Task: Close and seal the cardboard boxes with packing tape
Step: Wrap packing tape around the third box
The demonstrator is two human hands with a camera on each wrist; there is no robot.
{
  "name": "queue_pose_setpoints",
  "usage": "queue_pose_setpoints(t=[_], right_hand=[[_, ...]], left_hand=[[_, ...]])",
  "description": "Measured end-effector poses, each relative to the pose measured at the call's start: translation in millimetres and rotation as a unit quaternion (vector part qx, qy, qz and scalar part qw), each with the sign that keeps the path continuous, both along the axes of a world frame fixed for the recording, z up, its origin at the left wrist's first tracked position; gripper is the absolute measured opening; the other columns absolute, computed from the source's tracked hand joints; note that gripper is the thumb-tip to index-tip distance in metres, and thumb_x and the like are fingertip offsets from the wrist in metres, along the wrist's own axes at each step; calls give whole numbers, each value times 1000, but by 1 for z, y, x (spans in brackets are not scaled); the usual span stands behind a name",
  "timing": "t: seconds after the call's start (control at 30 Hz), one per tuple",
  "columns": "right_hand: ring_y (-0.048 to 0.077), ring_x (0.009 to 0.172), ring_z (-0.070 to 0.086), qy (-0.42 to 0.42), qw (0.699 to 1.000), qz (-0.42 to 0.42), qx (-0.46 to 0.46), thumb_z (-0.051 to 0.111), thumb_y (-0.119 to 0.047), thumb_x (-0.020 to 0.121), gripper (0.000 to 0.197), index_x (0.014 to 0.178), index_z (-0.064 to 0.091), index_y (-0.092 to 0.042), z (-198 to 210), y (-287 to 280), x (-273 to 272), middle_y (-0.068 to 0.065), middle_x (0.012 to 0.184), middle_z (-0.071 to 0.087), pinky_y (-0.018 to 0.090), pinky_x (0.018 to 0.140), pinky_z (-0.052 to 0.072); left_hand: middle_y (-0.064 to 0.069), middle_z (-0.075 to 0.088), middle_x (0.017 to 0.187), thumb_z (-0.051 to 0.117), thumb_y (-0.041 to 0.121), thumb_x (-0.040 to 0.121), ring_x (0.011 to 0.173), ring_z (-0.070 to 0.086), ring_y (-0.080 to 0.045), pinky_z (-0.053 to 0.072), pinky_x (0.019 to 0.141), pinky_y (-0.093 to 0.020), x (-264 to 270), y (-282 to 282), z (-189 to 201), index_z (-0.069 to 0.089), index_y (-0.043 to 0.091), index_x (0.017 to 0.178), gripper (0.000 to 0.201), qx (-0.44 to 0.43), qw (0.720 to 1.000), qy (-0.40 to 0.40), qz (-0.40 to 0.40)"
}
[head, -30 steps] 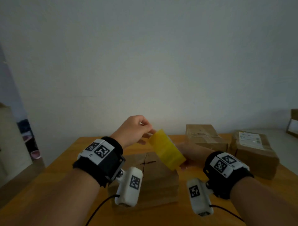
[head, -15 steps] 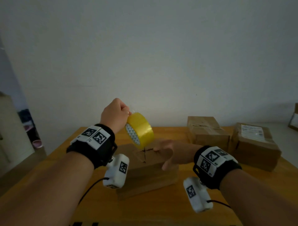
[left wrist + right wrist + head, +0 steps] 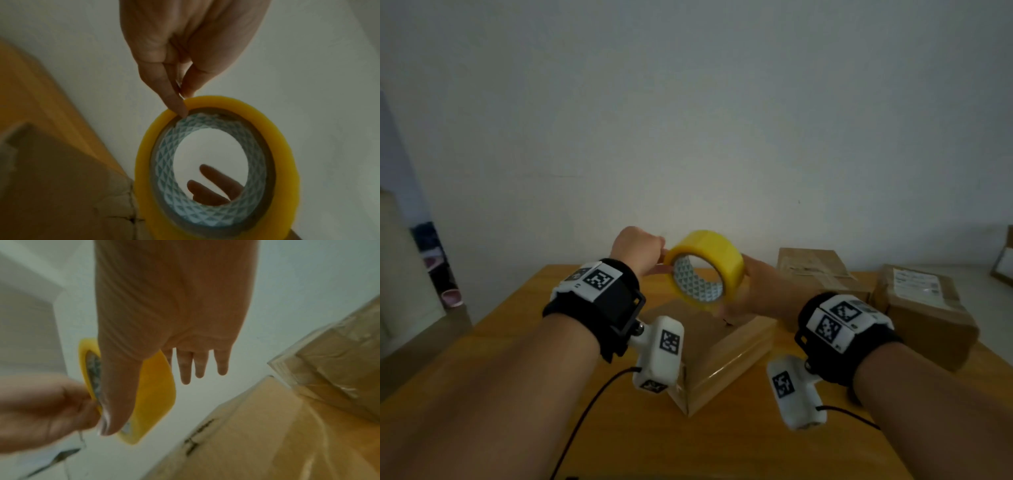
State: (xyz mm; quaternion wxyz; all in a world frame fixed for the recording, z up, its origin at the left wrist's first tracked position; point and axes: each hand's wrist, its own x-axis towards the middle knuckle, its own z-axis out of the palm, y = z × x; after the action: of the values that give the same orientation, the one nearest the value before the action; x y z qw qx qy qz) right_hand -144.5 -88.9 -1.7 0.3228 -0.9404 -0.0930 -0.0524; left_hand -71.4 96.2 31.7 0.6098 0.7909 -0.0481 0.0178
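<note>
Two hands on one roll of yellow packing tape (image 3: pixel 705 270), held up in the air around the centre of the head view, right above the flat cardboard box (image 3: pixel 717 353) that sits on the orange wooden worktop (image 3: pixel 524 342).

Left hand (image 3: pixel 637 251) is curled up and pinching the left edge of the roll. In the left wrist view you can see the fingers (image 3: pixel 172 97) pressed together right at the rim of the roll (image 3: pixel 218 170), and there looks to be a bit of clear tape end between them, but it's too blurry to say for sure.

Right hand (image 3: pixel 756 291) is on the right side of the roll. In the right wrist view the thumb (image 3: pixel 117 394) lies across the open side of the roll (image 3: pixel 156 394) while three fingers (image 3: pixel 185 368) stick out pretty straight behind it, so it's more cradling the roll between thumb and fingers than squeezing it.

Box under the roll is closed, with a dark seam mark on top (image 3: pixel 197 438).

Two more brown boxes sit at the right of the head view: one further back (image 3: pixel 818 270), and one with a white label (image 3: pixel 924 308) near the worktop's right edge. Both look shiny with tape.
</note>
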Motion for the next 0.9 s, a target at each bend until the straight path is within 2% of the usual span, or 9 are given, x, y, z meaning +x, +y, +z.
queue_pose_setpoints(t=[0.13,0.23,0.43,0.5,0.53,0.6,0.63,0.73,0.9], right_hand=[[22,100,64,-51,985,-85,142,72,-23,82,35,111,58,-8,8,-9,1,5,113,67,46,92,52],[26,74,57,-99,977,-108,157,66,-25,84,23,91,50,-11,11,-7,-1,8,85,60,36,63,46],[8,49,37,-175,970,-64,153,58,-28,91,41,128,42,-36,21,-1,-13,-8,58,39,19,48,36],[3,52,44,-160,981,-49,96,60,-28,89,36,123,51,-35,26,-4,-18,-11,66,53,15,52,40],[0,65,52,-146,986,-47,59,62,-30,88,34,121,56,-35,28,-6,-19,-12,83,63,16,61,46],[5,101,57,-95,994,-44,-11,65,-33,83,37,119,62,-34,35,-8,-22,-12,119,63,27,87,50],[8,106,57,-58,996,-38,-48,66,-33,81,38,118,65,-33,38,-6,-23,-11,124,61,29,89,50],[7,92,56,48,990,-26,-132,67,-35,80,33,113,70,-29,42,-2,-25,-13,111,61,19,71,46],[12,101,59,98,982,-41,-154,67,-43,81,34,111,71,-26,37,-4,-23,-8,117,64,28,83,50]], left_hand=[[-13,57,77,53,-1,93,66,57,-19,57,51,-26,-3,-3,1,54,-3,85,8,-140,988,67,-17],[-12,56,71,58,3,92,62,57,-18,56,50,-22,-4,-2,-5,57,-1,82,11,-97,991,79,-49],[-7,48,60,60,4,91,53,46,-14,56,53,-24,5,0,-17,56,2,74,17,-14,995,102,-14],[-8,50,62,62,5,90,55,48,-16,55,60,-28,12,6,-18,56,2,72,19,10,993,114,-11],[-9,51,64,63,5,89,57,49,-17,55,64,-30,14,9,-19,58,1,74,16,20,992,120,-12],[-10,52,65,64,5,89,58,51,-19,57,74,-35,18,15,-18,59,0,75,16,55,991,122,-1],[-11,51,63,64,5,89,58,51,-21,57,79,-38,21,16,-18,57,0,71,20,83,990,117,6],[-12,48,64,63,9,89,61,50,-23,54,90,-41,21,13,-16,51,5,65,27,147,982,120,-11],[-8,44,59,60,10,91,57,42,-19,51,92,-38,21,-4,-16,44,9,59,36,193,972,115,-65]])
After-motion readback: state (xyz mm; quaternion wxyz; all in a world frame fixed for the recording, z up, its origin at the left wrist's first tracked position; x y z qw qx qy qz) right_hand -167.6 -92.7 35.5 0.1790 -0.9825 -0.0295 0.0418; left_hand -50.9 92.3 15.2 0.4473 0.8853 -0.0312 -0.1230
